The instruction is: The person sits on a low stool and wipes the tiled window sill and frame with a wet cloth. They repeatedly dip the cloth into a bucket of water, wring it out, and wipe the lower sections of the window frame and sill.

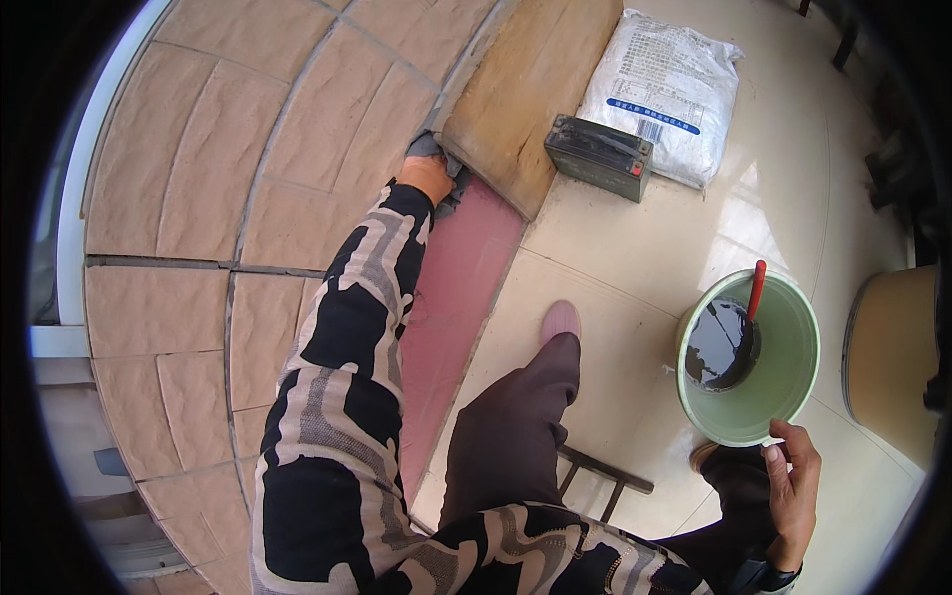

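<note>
My left hand (428,178) is closed on a dark grey cloth (450,197), low against the brown tiled wall, where a red strip (465,268) meets the end of a wooden board (520,97). At the lower right, my right hand (794,476) is bent beside the rim of a green plastic bucket (799,349), thumb and forefinger apart with nothing between them. Whether a fingertip touches the rim, I cannot tell. Dark liquid (718,346) lies in the bucket, and a tool's red handle (757,290) leans against its inner wall.
A black battery (599,158) stands on the tiled floor between the board and a white printed sack (669,82). A tan drum-like container (892,357) is at the right edge. Near my legs is a dark metal frame (610,476), perhaps part of a stool.
</note>
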The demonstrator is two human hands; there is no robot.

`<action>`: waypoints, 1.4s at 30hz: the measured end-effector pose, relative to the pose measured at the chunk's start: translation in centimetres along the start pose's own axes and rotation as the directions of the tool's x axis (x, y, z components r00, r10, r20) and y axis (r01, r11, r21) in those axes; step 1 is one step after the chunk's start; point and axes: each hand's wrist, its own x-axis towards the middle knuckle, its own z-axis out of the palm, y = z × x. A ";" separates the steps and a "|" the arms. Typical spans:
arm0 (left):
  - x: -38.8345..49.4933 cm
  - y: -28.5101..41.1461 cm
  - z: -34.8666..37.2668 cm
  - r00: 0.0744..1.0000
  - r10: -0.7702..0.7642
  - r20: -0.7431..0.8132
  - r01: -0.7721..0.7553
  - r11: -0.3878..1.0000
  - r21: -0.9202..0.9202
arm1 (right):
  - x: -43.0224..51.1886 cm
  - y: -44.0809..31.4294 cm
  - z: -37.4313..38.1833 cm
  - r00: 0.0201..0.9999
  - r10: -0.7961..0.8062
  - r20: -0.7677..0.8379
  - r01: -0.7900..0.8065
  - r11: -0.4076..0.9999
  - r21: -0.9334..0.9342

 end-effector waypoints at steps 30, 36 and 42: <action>-15.0 -5.6 1.3 0.996 -0.004 -0.092 -0.010 0.988 -0.155 | -1.6 1.6 0.7 0.958 -0.282 0.047 0.286 0.948 -0.139; -6.8 -5.0 -5.5 0.990 -0.025 -0.142 0.012 0.996 -0.093 | -0.9 1.0 -0.3 0.992 -0.103 0.076 0.108 0.992 -0.065; -6.5 -4.9 -9.9 0.958 -0.041 -0.285 0.060 0.997 0.058 | -0.7 0.6 -0.3 0.989 -0.104 0.107 0.114 0.989 -0.094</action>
